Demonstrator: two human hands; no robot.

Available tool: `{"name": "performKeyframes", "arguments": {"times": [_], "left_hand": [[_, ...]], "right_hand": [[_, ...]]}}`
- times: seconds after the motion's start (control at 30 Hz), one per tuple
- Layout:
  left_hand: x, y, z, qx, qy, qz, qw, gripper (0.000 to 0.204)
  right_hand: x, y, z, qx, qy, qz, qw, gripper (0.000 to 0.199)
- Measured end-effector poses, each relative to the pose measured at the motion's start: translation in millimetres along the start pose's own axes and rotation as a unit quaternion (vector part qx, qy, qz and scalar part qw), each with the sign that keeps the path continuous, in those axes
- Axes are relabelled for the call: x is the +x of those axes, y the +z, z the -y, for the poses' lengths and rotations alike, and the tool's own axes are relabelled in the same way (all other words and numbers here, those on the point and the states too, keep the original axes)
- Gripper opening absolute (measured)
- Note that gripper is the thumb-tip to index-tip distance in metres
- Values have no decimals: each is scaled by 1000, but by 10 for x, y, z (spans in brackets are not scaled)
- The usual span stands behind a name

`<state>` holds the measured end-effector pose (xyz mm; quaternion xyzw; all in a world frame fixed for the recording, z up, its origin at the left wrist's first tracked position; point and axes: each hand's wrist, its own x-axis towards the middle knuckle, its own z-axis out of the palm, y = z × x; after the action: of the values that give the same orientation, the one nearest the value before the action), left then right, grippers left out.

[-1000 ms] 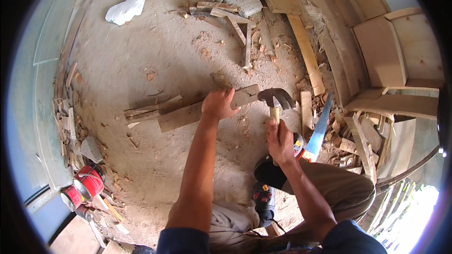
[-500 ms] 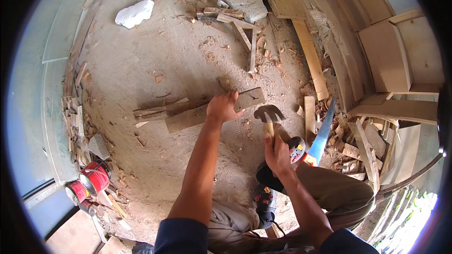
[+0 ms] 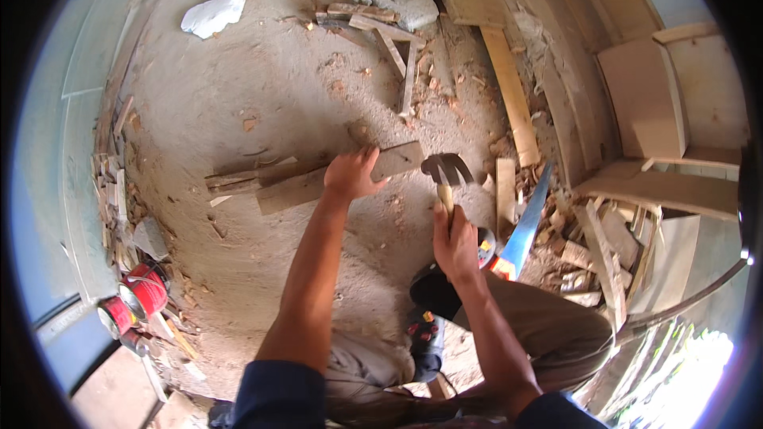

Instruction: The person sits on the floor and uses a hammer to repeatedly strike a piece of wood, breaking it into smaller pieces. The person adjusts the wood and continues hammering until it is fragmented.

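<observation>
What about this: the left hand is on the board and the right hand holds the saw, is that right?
Almost: the head view shows the right hand holding a hammer, not the saw. The left hand is on the board.

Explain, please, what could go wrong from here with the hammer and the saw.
A stray swing of the hammer in the right hand might strike the left hand, which lies on the board nearby.
The saw has its blade uncovered near the right leg; shifting that leg could perhaps bring it against the teeth.
</observation>
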<state>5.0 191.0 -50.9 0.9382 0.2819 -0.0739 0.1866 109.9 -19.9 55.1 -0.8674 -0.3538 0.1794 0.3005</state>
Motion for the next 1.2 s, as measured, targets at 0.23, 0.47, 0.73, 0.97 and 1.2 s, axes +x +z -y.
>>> {"name": "performKeyframes", "arguments": {"times": [0.23, 0.47, 0.73, 0.97, 1.2], "left_hand": [[12, 42, 40, 1, -12, 8, 1000, 68], [82, 40, -76, 13, 3, 36, 999, 76], [-35, 153, 146, -17, 37, -96, 994, 64], [77, 76, -80, -5, -11, -37, 999, 69], [83, 94, 8, -5, -14, -42, 999, 71]], "right_hand": [[225, -588, 753, 210, -101, -48, 971, 36], [164, 187, -642, -117, -33, 90, 989, 26], [61, -199, 283, 137, -145, -45, 979, 34], [72, 131, -365, -72, -3, 85, 994, 35], [-64, -306, 212, 124, 57, 20, 990, 32]]}}
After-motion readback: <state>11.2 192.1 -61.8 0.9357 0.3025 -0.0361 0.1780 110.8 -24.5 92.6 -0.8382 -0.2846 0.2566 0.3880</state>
